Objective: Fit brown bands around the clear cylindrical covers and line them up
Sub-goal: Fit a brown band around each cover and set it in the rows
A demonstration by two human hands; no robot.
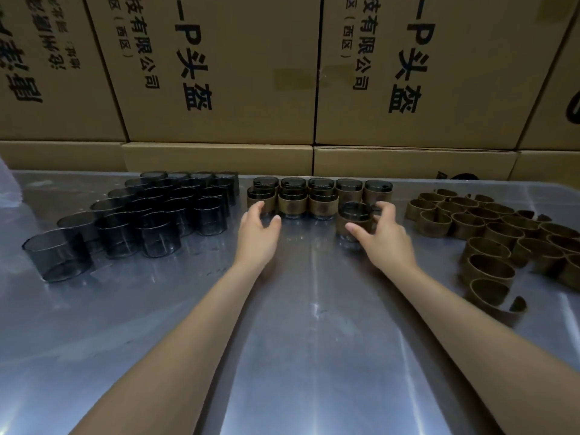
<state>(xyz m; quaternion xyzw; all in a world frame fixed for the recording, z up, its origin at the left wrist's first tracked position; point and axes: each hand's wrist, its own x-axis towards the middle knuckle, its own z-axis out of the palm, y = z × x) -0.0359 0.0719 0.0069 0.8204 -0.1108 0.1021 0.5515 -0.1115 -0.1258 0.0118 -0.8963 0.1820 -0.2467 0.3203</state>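
Several bare clear smoky cylindrical covers (157,211) stand in rows at the left of the metal table (292,324). Several loose brown bands (489,233) lie in a heap at the right. In the middle, at the back, banded covers (320,196) stand in two rows. My right hand (381,232) grips one more banded cover (356,219), which stands at the right end of the front row. My left hand (259,226) hovers with relaxed fingers just in front of the leftmost banded cover (260,199); whether it touches it I cannot tell.
Large cardboard boxes (238,73) with black print form a wall behind the table. Flat cartons (216,158) lie along the table's back edge. A clear plastic bag (8,183) shows at the far left.
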